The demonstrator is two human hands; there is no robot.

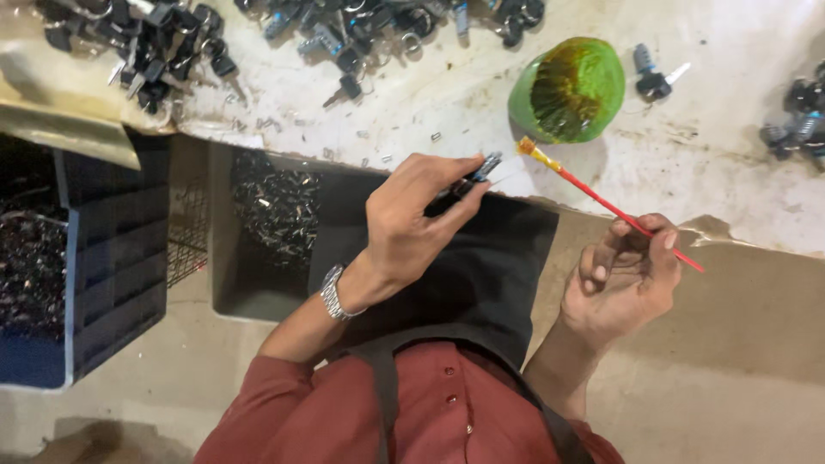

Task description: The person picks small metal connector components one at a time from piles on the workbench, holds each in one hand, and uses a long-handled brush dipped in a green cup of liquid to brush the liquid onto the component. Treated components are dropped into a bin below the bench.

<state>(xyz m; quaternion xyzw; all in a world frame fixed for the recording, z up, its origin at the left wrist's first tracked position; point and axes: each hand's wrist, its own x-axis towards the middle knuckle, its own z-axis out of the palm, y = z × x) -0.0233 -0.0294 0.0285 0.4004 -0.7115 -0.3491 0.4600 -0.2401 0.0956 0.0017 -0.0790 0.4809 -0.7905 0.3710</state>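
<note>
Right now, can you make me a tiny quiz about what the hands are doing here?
1. True or false: the right hand holds a thin red paintbrush.
2. What does the left hand pinch?
A. a small dark metal lock part
B. a spoon
C. a cup
3. Fill in: the brush's yellowish tip points toward the round ___ bowl on the white worktable.

Key: 1 true; 2 A; 3 green.
</note>
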